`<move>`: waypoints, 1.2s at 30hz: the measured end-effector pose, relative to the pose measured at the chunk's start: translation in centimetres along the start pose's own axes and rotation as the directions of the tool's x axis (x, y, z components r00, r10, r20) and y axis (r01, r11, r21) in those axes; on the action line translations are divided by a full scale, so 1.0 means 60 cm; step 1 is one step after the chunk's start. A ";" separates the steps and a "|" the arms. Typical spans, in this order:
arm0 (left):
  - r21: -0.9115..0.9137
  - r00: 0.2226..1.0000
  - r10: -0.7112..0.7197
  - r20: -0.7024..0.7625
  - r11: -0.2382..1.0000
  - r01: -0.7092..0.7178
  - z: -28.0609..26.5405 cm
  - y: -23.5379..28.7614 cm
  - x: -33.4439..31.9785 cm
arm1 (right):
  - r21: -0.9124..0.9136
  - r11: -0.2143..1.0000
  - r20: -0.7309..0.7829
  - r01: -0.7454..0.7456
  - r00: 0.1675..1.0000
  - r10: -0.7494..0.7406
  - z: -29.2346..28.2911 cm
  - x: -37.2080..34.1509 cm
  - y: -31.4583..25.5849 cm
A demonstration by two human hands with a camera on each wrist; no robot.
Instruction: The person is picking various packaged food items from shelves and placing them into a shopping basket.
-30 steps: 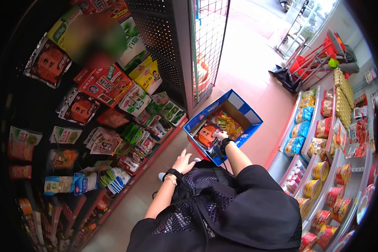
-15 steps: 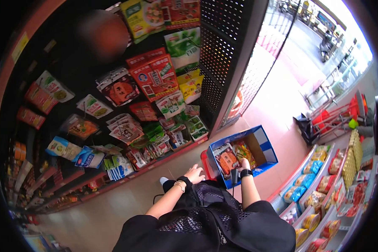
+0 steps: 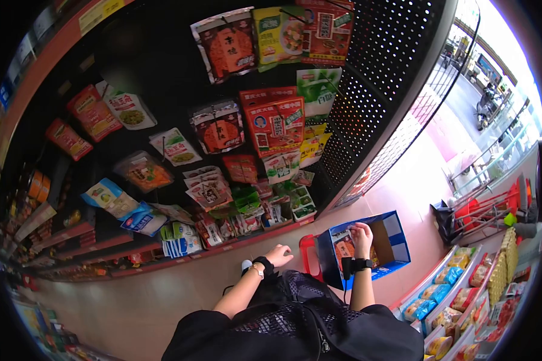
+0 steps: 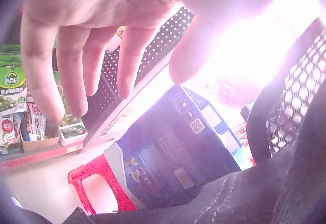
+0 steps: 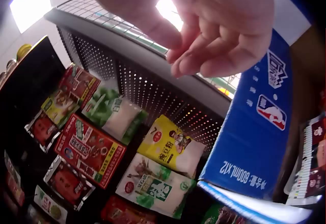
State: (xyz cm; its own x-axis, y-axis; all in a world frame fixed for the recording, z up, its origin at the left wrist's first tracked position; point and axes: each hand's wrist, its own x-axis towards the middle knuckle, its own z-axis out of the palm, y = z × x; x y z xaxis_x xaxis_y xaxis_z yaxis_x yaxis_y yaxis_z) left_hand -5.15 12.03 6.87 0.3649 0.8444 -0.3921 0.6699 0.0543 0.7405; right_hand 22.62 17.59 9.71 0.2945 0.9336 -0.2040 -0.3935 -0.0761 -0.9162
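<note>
My right hand (image 3: 362, 236) is raised over the blue cardboard box (image 3: 397, 246), its fingers loosely bent with nothing between them; in the right wrist view this hand (image 5: 214, 25) hangs beside the box's printed blue wall (image 5: 254, 127). Inside the box lies a packet with an orange-red picture (image 3: 344, 248), partly covered by my wrist. My left hand (image 3: 278, 255) is held in the air left of the box, holding nothing. From the left wrist, its relaxed fingers (image 4: 71, 71) hang down in front of the shelf and the box's side (image 4: 173, 147).
A red plastic stool (image 3: 307, 256) stands by the box. On the left, a black pegboard rack (image 3: 379, 90) carries hanging seasoning packets, among them a red hotpot packet (image 3: 277, 126). Shelves with blue bags (image 3: 435, 293) line the right side, and folded red-and-grey items (image 3: 494, 204) lean behind them.
My right hand has come up out of the box, away from the packets. The head view has swung toward the left rack. My left hand stays in the air, holding nothing.
</note>
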 end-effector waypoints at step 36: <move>-0.526 0.820 0.051 -0.570 0.745 -0.411 -0.411 -0.070 -0.049 | -0.496 0.850 0.610 0.178 0.768 0.195 0.346 -0.021 0.067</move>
State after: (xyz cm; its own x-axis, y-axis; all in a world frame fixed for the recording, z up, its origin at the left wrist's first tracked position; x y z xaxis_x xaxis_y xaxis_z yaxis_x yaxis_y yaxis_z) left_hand -25.00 22.44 18.37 -0.0351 0.9990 0.0269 0.0089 -0.0266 0.9996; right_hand 2.56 23.40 13.44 -0.3818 0.9157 -0.1254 0.1500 -0.0725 -0.9860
